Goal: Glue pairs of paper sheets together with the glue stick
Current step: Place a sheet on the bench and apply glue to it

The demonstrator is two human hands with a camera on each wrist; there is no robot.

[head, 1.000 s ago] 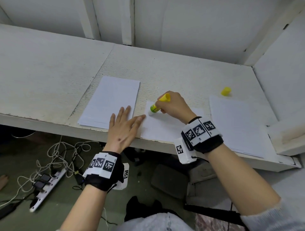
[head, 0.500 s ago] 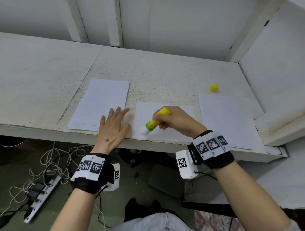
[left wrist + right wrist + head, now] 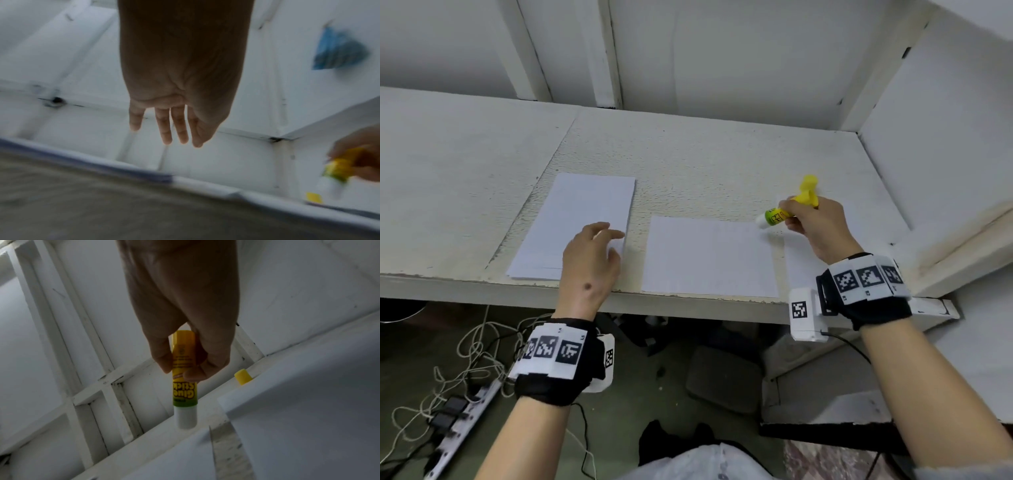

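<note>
Surface: white shelf [image 3: 688, 154]; I kept three paper lots apart.
Right hand [image 3: 815, 229]: gripped uncapped glue stick [image 3: 779, 216], lifted clear.
Left hand [image 3: 589, 260]: loose, empty, over left stack [image 3: 571, 222], likely for the next sheet.

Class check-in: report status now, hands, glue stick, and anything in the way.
Left hand open, on the left stack. Right hand grips uncapped glue stick at the middle sheet's far right corner. Nothing in the way.

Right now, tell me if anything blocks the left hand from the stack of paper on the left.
Nothing visible does. The left hand is over the near right corner of the left paper stack, fingers reaching its top sheet. The right hand holds the glue stick far off.
</note>
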